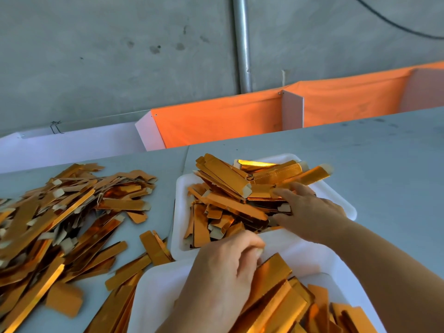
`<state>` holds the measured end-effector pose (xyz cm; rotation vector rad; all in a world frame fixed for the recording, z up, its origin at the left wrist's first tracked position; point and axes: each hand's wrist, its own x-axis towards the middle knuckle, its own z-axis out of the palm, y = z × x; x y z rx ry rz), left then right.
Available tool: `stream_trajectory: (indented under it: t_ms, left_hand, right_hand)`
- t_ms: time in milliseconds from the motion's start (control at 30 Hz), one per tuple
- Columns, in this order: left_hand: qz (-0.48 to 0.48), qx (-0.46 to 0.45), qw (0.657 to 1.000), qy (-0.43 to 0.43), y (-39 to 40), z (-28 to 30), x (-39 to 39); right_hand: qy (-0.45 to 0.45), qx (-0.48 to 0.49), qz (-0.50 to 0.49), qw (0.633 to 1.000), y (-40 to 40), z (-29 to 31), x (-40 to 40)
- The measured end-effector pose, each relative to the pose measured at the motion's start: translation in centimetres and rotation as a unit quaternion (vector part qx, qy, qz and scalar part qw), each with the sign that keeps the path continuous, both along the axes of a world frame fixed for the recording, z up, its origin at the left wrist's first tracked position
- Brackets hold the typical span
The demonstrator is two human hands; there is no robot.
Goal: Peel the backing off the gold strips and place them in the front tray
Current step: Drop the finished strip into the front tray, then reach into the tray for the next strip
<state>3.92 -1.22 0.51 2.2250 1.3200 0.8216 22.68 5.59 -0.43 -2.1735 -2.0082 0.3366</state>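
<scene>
Grey table, loose gold strips heaped left, two white trays right

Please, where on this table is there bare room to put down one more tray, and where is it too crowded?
The bare table to the right of the far white tray, up to the orange bins, is free. Left is crowded: the loose gold strip pile covers it. The near tray and both hands, left hand and right hand, fill the front.

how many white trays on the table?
2. The far tray sits mid-table, heaped with gold strips, right hand reaching into it. The near tray is at the bottom edge, partly cropped, under the left hand. None seem hidden.
</scene>
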Motion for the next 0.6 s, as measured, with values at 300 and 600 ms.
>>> stream_trajectory:
  t_ms: [300, 600]
  left_hand:
    - [-0.017, 0.020, 1.000, 0.008, -0.2, 0.1, 0.1]
    - [0.003, 0.004, 1.000, -0.001, -0.1, 0.1, 0.0]
  right_hand:
    - [-0.001, -0.098, 0.020, 0.995, 1.9, -0.3, 0.4]
    - [0.007, -0.010, -0.037, 0.999, 1.4, -1.0, 0.2]
